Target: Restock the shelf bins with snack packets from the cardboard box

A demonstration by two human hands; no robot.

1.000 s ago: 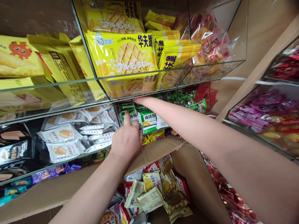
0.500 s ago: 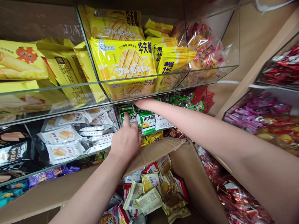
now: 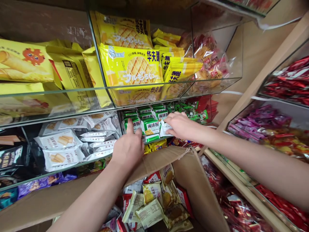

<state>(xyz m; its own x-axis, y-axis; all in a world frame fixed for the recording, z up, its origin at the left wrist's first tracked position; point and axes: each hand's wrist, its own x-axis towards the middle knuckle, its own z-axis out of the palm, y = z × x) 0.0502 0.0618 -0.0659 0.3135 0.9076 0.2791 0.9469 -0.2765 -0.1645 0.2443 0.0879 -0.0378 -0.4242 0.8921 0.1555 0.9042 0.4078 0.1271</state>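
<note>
Green packets (image 3: 150,127) stand in three columns under the glass shelf (image 3: 60,91); our left hand (image 3: 129,145) is there, index finger and thumb apart, and our right hand (image 3: 182,125) touches one white-backed packet (image 3: 163,128), clamped or not we cannot tell. One cardboard flap (image 3: 159,158) partly hides the lower yellow packets (image 3: 158,144). We read 闽味园 on the green and 华夫脆 on at least two yellow waffle packs (image 3: 131,64) above.

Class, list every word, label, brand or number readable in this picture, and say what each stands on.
"闽味园": the green packets by the hands.
"华夫脆": the yellow waffle packets; their white script, slogan and date are too stylised or small to read surely.
Too small or blurred: print on the white packets, black packets and cream packets.
</note>
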